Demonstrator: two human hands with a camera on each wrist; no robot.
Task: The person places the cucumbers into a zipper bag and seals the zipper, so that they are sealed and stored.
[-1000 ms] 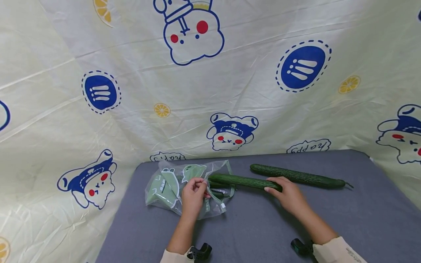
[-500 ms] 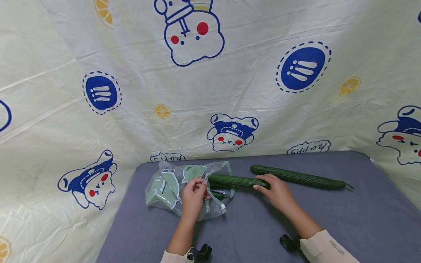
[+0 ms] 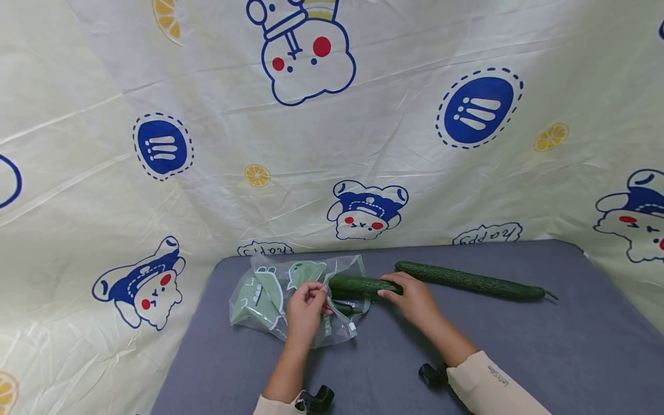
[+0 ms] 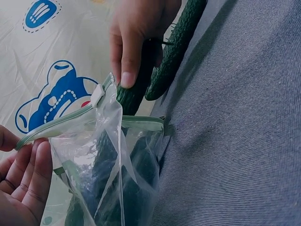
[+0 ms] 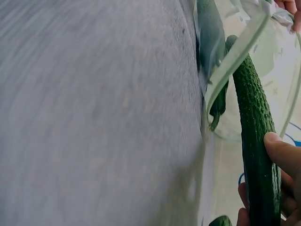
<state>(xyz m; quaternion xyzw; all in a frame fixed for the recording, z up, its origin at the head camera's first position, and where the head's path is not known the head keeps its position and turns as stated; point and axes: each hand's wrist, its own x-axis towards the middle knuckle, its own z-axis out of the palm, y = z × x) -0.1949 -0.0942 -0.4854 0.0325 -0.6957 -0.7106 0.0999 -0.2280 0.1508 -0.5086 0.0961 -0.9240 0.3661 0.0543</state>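
Leftward, a clear zip bag (image 3: 259, 302) with green print lies just left of centre in the lower half of the head view, its mouth facing right; the thin film looks light, limp and probably slippery, so its firmer green edge (image 4: 61, 120) seems the better place to hold. The left hand (image 3: 305, 308) pinches that edge between thumb and curled fingers. Within the bag shows a bagged cucumber (image 5: 219, 104), stem end near the mouth. Beside it, the gripped cucumber (image 3: 363, 286) has its left end inside the mouth, its long axis running left to right and dipping slightly rightward. It looks stiff and fairly heavy; the ridged skin should grip well, though a hard bend might snap it, and a hold around its outer end seems sound. The right hand (image 3: 412, 297) curls thumb and fingers around that end. Farther right, the loose cucumber (image 3: 472, 281) lies on grey cloth (image 3: 581, 346), sloping down rightward, its thin stem pointing toward the frame's right edge.
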